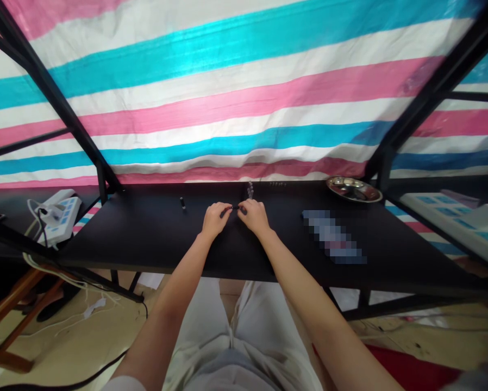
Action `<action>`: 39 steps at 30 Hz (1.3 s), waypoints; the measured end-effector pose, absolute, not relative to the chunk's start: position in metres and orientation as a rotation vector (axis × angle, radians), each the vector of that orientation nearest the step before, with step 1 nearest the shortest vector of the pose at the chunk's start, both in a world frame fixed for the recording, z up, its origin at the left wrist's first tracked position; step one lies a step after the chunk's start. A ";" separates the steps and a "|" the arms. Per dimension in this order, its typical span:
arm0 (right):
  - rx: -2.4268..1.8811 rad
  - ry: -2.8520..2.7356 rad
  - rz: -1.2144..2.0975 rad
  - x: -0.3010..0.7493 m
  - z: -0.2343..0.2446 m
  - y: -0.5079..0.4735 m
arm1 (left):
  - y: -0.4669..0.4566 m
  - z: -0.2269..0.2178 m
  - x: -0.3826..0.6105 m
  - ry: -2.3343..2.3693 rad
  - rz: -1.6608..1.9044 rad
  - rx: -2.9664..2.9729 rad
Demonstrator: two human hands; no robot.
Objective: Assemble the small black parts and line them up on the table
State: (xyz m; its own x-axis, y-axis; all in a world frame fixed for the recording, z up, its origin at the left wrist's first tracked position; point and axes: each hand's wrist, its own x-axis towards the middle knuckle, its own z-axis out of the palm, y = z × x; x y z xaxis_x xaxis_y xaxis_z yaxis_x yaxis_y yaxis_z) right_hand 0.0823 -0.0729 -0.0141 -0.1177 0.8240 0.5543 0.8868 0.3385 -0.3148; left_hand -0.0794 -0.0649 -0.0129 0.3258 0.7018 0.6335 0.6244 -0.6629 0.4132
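Observation:
Over the middle of the black table, my left hand (216, 219) and my right hand (254, 216) meet with their fingertips pinched. A small black cylinder (235, 207) spans the short gap between them, its ends covered by my fingers. Its exact kind is too small to make out. Left of my hands, another short black cylinder with a pale band (182, 203) is on the tabletop. A little cluster of small clear or grey pieces (250, 190) lies just beyond my right hand.
The black table (146, 239) ends at a striped tarp (244, 119). A round metal dish (354, 190) sits at the back right, with a pixelated flat item (333, 237) nearer me. Tiny pieces (277, 184) line the back edge. A white power strip (62, 220) is at left.

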 end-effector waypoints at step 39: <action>-1.170 -1.936 0.038 0.075 -0.026 -0.073 | 0.007 0.116 -0.141 1.676 -0.616 3.032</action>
State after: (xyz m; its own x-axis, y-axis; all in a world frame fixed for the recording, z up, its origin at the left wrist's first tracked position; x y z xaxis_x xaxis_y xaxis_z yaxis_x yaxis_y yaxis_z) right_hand 0.0752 -0.0726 -0.0261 -0.2000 0.7377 0.6448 0.7118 0.5616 -0.4219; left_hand -0.1406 0.0074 0.1159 0.5032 0.8564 -0.1159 0.7274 -0.4921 -0.4783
